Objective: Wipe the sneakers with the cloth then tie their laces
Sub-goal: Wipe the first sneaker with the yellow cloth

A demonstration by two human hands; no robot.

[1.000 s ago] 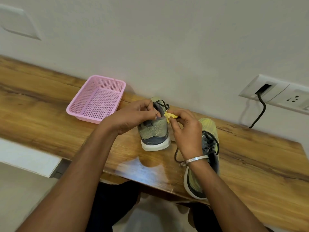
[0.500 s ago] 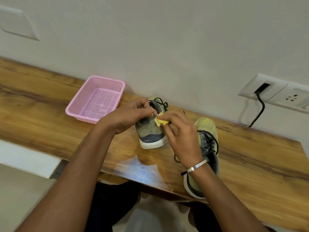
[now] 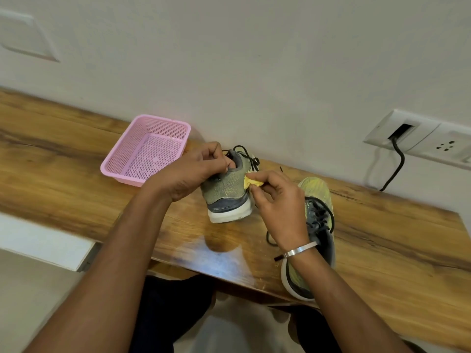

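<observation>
A grey-green sneaker (image 3: pixel 228 191) with a white sole stands on the wooden table (image 3: pixel 76 189), heel toward me, its black laces loose. My left hand (image 3: pixel 190 171) grips its collar at the heel opening. My right hand (image 3: pixel 277 200) pinches a small yellow cloth (image 3: pixel 251 182) against the sneaker's right side near the heel. A second sneaker (image 3: pixel 317 207), yellow-green with untied black laces, lies to the right, partly hidden behind my right wrist, its heel over the table's front edge.
An empty pink mesh basket (image 3: pixel 122 171) sits left of the held sneaker, near the wall. A wall socket plate (image 3: pixel 418 138) with a black cable hangs at the right. The table's front edge runs just below the sneakers.
My right hand has slid the yellow cloth from the top of the heel down along the sneaker's right side. My left hand keeps its grip on the collar.
</observation>
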